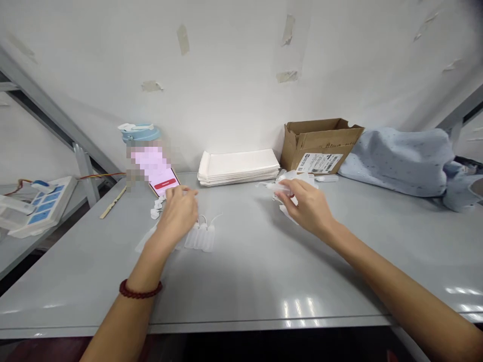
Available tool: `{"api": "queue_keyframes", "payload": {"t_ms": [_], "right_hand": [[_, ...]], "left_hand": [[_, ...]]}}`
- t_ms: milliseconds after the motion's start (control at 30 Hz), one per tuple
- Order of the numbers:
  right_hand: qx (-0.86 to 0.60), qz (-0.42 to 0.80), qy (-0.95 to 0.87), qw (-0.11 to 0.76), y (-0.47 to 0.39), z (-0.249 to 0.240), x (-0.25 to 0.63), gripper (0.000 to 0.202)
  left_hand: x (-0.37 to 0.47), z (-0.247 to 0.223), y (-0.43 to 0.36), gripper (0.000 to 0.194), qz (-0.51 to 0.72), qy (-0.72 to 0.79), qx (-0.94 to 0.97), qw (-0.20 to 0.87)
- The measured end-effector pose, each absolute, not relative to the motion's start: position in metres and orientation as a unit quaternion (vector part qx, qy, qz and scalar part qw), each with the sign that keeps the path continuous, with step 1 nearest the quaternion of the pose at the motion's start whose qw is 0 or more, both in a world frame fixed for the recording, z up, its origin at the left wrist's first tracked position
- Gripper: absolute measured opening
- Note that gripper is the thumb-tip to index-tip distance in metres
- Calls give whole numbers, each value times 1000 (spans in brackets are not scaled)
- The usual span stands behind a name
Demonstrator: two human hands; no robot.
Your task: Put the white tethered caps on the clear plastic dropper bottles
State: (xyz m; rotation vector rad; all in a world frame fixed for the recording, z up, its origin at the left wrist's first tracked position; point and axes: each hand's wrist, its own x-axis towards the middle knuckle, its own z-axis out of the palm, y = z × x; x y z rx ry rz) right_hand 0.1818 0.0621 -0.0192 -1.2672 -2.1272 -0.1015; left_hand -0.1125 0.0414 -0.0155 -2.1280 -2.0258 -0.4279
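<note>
- Head view: our left hand (177, 211), 8 o'clock, hides part of the row of white tags (204, 238) at 7; fingers curled, can't tell if they grip anything
- our right hand (308, 202), 3 o'clock, pinches a translucent piece (276, 186), kinda blurry
- phone (166, 180) at 9, half pixelated
- grey table (241, 281) gives us room between hands, down to its 6 o'clock edge

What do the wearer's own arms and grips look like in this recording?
The left grip and right grip are human hands without gloves. The left arm and right arm show bare forearms. A dark red, beaded-looking bracelet circles the left one above the wrist; the right wrist shows no band. No cables or markings stand out.
</note>
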Motion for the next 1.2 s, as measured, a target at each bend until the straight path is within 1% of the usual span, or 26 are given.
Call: {"api": "queue_keyframes", "payload": {"t_ms": [133,300,400,533,667,800,967,1200], "right_hand": [[-510,-148,-798,286,73,-21,191,28],[-531,-202,-793,220,72,-22,188,27],[-550,-190,-791,192,71,-24,187,28],[-566,-144,-788,193,70,-26,186,27],[-581,-136,-783,177,68,-24,186,25],[-599,-140,-773,157,67,-21,186,24],[-597,-118,-773,180,68,-19,188,25],[-589,-103,-784,169,67,-20,189,27]], "left_hand": [[-144,-23,52,41,-108,-703,-698,87],[-157,-31,63,40,-62,-711,-696,79],[-159,-33,67,37,-38,-714,-695,72],[-160,-33,69,34,-18,-710,-701,62],[-159,-31,68,33,-15,-706,-705,62],[-157,-30,66,36,-34,-708,-702,63],[-154,-27,64,39,-82,-719,-687,62],[-138,-15,58,27,-183,-735,-651,45]]}}
